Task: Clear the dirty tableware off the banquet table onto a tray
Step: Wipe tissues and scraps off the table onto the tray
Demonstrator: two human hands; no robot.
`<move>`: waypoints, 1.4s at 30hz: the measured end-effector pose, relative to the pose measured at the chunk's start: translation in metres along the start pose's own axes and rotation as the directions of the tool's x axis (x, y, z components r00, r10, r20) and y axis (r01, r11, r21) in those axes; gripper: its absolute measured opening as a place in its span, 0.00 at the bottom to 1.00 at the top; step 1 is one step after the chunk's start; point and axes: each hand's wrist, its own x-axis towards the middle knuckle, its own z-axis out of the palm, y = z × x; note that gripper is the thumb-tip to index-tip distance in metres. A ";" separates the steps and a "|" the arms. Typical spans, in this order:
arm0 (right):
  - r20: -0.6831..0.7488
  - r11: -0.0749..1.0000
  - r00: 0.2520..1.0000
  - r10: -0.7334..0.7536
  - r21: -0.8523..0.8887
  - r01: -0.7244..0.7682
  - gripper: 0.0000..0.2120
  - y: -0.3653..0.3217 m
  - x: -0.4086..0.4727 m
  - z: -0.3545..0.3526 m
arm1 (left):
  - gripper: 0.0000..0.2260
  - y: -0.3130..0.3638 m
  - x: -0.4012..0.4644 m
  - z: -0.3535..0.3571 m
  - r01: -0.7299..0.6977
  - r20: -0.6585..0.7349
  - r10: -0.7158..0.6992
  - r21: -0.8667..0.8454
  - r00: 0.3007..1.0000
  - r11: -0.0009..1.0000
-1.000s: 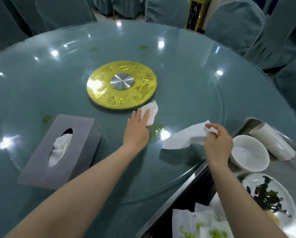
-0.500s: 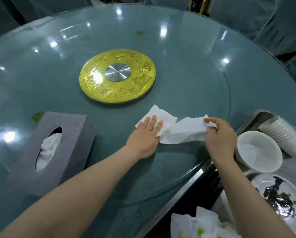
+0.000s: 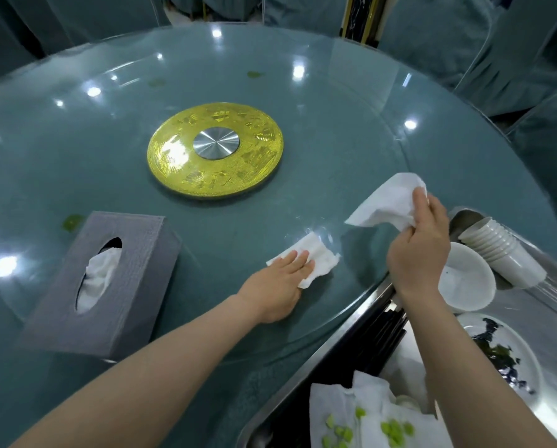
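My left hand [image 3: 280, 281] lies flat with straight fingers on a folded white tissue [image 3: 317, 258], pressing it onto the glass turntable [image 3: 270, 227]. My right hand [image 3: 421, 247] grips a crumpled white tissue [image 3: 385, 202] held just above the glass. At the right stands a steel tray [image 3: 535, 305] holding a white bowl [image 3: 464, 282], a stack of white cups [image 3: 500, 248] lying on its side, a plate with dark leftovers [image 3: 497, 357], dark chopsticks [image 3: 383, 337] and used tissues with green scraps [image 3: 361, 415].
A grey tissue box [image 3: 109, 279] stands at the left on the glass. The gold hub disc [image 3: 215, 148] marks the turntable's centre. Green smears lie by the box [image 3: 71, 221] and at the far side [image 3: 253, 74]. Covered chairs [image 3: 464, 37] ring the table.
My left hand slid its tissue from beside the gold disc toward me and to the right. My right hand lifted its tissue up and away to the right; the green smear there is gone.
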 end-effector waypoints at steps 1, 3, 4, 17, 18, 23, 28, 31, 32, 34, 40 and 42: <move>0.005 0.999 0.999 -0.036 0.009 0.036 0.26 -0.002 -0.002 -0.002 | 0.24 -0.002 -0.002 -0.002 0.001 0.006 -0.001 -0.008 1.000 1.000; 0.058 0.994 0.992 -0.111 0.023 0.109 0.25 -0.005 -0.007 -0.002 | 0.24 -0.007 -0.010 -0.003 0.006 0.010 -0.006 -0.018 1.000 1.000; 0.115 0.991 0.984 -0.133 0.023 0.131 0.24 -0.005 -0.010 0.001 | 0.24 -0.008 -0.015 -0.001 0.013 0.006 -0.013 -0.022 1.000 1.000; 0.697 0.842 0.717 0.020 -0.399 0.364 0.30 -0.003 -0.044 0.100 | 0.25 -0.114 -0.053 -0.030 0.514 -0.112 -0.512 -0.019 0.851 0.858; 0.722 0.820 0.692 0.031 -0.414 0.395 0.29 -0.002 -0.044 0.104 | 0.24 -0.115 -0.049 -0.030 0.526 -0.112 -0.526 -0.033 0.843 0.850; 0.784 0.796 0.620 -0.027 -0.358 0.488 0.30 -0.015 -0.043 0.127 | 0.25 -0.119 -0.055 -0.016 0.480 -0.118 -0.493 -0.123 0.862 0.868; 0.898 0.759 0.411 -0.157 -0.156 0.632 0.30 -0.053 -0.079 0.147 | 0.23 -0.117 -0.068 -0.013 0.416 -0.121 -0.450 -0.231 0.885 0.879; 0.913 0.735 0.337 -0.231 -0.063 0.675 0.28 -0.061 -0.118 0.139 | 0.22 -0.110 -0.079 -0.016 0.443 -0.137 -0.500 -0.310 0.855 0.841; 0.912 0.731 0.325 -0.249 -0.043 0.681 0.28 -0.061 -0.129 0.134 | 0.22 -0.105 -0.086 -0.015 0.450 -0.135 -0.513 -0.329 0.848 0.830; 0.909 0.729 0.315 -0.275 -0.016 0.684 0.27 -0.057 -0.143 0.121 | 0.22 -0.094 -0.102 -0.010 0.452 -0.109 -0.508 -0.325 0.855 0.831; 0.937 0.720 0.295 -0.186 -0.074 0.689 0.31 -0.050 -0.139 0.076 | 0.13 -0.075 -0.150 -0.007 0.478 -0.083 -0.548 -0.392 0.832 0.786; 0.925 0.756 0.369 -0.089 -0.179 0.630 0.30 -0.051 -0.136 0.062 | 0.13 -0.070 -0.166 -0.015 0.402 -0.155 -0.587 -0.590 0.795 0.700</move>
